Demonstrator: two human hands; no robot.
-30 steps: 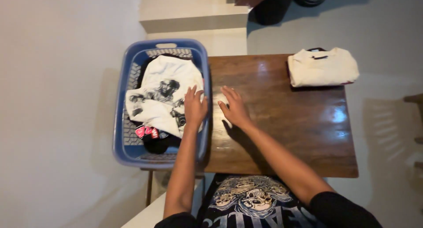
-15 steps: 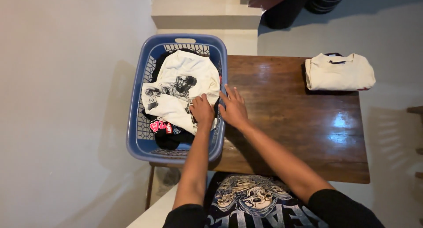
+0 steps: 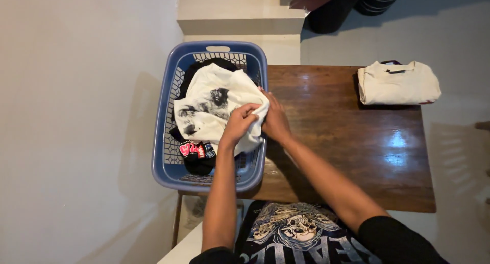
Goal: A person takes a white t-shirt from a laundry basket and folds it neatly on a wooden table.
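White printed shirt (image 3: 212,103): atop dark clothes in blue laundry basket (image 3: 164,141), at its table-side rim. Left hand (image 3: 237,125) clenched on the cloth; right hand (image 3: 275,122) apparently gripping its edge, fingers partly hidden. Wooden table (image 3: 347,141) adjoining; folded cream garment (image 3: 398,83) at far corner.

The room is a bit dim. Light falls from the right and makes shiny white spots on the brown surface (image 3: 398,141). The blue basket (image 3: 162,157) throws a soft grey shadow on the pale floor to its left. The arms cast dark shadows on the wood. Everything looks sharp, not blurry.
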